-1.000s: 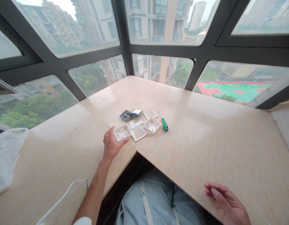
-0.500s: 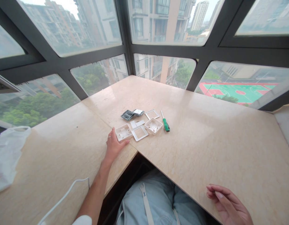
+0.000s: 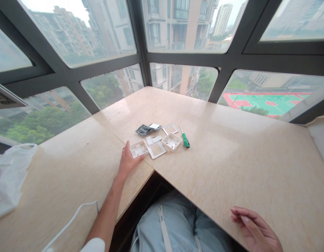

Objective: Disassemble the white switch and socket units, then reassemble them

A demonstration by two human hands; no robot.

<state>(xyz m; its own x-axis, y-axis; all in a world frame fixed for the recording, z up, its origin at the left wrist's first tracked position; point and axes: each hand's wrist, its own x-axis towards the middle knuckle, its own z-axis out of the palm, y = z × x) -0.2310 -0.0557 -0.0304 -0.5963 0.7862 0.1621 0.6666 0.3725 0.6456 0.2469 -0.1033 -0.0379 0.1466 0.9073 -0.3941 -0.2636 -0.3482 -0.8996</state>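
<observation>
While the left hand [image 3: 127, 161] lies on the pale stone bench [image 3: 230, 157] with its fingers spread wide, the thumb runs along the near edge of a white back box [image 3: 139, 149] and a fingertip rests at the box's left side; it touches the box without closing round it. The box sits open side up, near the inner corner of the bench, at the left end of a small cluster of parts. Just beside it on the right lies a white square frame [image 3: 156, 149], then a second white box [image 3: 171, 141], and a green-handled screwdriver [image 3: 185, 139] lies just right of that. Behind them are a grey switch module [image 3: 142, 130], a white switch insert [image 3: 154, 126] touching it, and another thin frame [image 3: 170, 129]. The right hand [image 3: 253, 229] rests well apart at the near edge of the bench, fingers loosely curled, holding nothing. A plastic bag [image 3: 9, 178] lies at the far left, with a white cable [image 3: 70, 220] nearer.
</observation>
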